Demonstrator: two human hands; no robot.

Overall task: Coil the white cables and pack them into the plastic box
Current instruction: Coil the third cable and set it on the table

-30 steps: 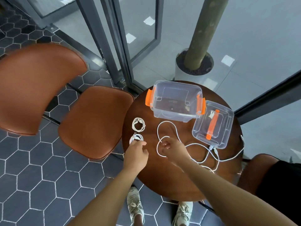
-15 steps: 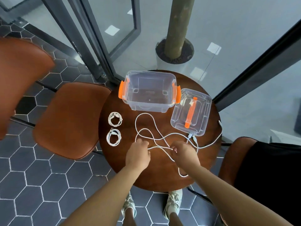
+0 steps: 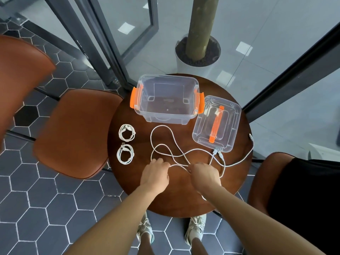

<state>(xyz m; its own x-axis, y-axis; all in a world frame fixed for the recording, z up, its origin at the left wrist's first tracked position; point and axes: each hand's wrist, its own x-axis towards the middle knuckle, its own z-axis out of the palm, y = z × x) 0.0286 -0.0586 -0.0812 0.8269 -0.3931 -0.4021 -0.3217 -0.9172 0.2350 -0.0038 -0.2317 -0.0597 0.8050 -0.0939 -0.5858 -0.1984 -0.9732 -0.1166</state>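
Note:
A loose white cable lies in loops across the middle of the round wooden table. My left hand and my right hand each pinch this cable, with a short stretch taut between them. Two coiled white cables lie at the table's left side. The clear plastic box with orange latches stands open and empty at the back. Its lid with an orange handle lies to the right of it.
A second white cable trails toward the table's right edge. Brown chairs stand at the left and at the right. A potted trunk is behind glass beyond the table.
My left hand left the nearer coil and took hold of the loose cable. Both hands drew closer to me, and the view shifted so the table sits more centred.

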